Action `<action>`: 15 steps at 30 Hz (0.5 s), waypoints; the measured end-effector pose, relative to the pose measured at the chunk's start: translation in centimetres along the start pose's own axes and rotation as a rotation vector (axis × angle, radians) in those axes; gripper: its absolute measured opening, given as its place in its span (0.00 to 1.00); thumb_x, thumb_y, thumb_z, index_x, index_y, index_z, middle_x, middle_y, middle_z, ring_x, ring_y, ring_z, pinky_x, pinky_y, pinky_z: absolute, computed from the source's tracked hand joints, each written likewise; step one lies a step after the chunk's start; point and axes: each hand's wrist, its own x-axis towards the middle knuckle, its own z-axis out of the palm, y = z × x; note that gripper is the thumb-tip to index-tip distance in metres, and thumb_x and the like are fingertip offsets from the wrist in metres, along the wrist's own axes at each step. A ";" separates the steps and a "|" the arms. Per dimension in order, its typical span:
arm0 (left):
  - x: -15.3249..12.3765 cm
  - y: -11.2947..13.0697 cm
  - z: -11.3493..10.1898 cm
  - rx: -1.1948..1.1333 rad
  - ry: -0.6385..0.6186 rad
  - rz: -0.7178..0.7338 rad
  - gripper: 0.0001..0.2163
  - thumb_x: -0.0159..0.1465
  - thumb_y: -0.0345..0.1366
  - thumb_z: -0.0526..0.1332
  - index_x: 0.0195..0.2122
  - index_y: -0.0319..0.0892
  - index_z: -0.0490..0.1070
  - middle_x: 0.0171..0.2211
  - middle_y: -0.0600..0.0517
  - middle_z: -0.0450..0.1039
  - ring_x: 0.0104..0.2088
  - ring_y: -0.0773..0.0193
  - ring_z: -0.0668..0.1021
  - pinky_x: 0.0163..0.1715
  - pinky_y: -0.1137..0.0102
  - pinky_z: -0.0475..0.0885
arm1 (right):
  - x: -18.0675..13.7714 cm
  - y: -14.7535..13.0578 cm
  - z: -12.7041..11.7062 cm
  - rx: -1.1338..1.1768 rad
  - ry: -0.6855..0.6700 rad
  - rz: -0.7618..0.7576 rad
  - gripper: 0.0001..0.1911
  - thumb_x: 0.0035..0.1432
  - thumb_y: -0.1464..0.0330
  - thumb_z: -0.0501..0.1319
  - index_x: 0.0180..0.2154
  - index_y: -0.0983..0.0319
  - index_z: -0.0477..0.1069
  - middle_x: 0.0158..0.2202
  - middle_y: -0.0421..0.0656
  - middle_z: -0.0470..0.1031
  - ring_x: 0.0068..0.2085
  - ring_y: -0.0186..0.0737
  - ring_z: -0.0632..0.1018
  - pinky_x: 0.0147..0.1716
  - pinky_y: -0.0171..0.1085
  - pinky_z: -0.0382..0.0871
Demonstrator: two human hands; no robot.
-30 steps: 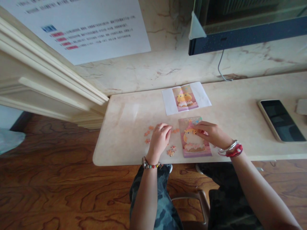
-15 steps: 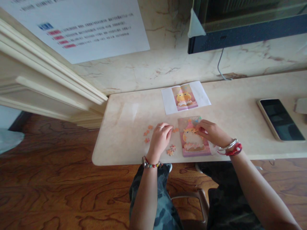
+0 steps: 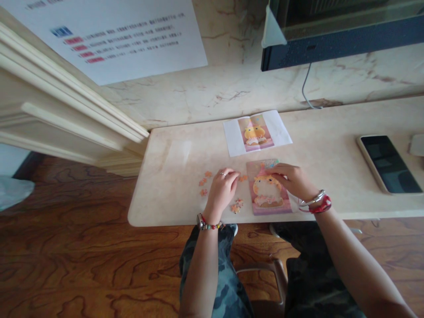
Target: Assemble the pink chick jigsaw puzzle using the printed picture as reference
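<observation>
A jigsaw puzzle lies near the table's front edge, partly assembled, with a pale gap in the middle of its yellow cartoon animal. My right hand rests over its upper right part, thumb and fingertips drawn together on the animal's head. Whether a piece is between them is hidden. Left of the puzzle, my left hand hovers with its fingers pinched; what they hold, if anything, is too small to tell. Loose puzzle pieces lie below it, more orange pieces to its left, and others by its fingertips.
Behind the puzzle lies a creased reference sheet printed with the same picture. A phone is on the right of the table. A screen and a grey cable are at the wall.
My right hand has shifted slightly up, its fingertips now on the animal's head. More of the yellow face, with its right eye, shows below them. My left hand stays nearly still.
</observation>
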 end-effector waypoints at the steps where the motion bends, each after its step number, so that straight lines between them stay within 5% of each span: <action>1: 0.0 0.0 0.0 -0.001 0.001 0.001 0.09 0.59 0.29 0.51 0.38 0.42 0.67 0.36 0.49 0.66 0.39 0.63 0.69 0.41 0.65 0.66 | 0.1 -0.1 0.2 -0.005 0.007 -0.002 0.12 0.54 0.71 0.51 0.37 0.60 0.71 0.35 0.43 0.74 0.35 0.36 0.73 0.35 0.35 0.66; 15: 0.0 -0.1 0.0 0.010 -0.006 0.000 0.09 0.60 0.30 0.50 0.38 0.42 0.67 0.36 0.49 0.67 0.39 0.64 0.69 0.40 0.65 0.67 | -0.2 -0.4 -0.1 -0.013 -0.014 0.065 0.11 0.48 0.72 0.54 0.33 0.60 0.74 0.29 0.41 0.74 0.27 0.32 0.72 0.27 0.31 0.65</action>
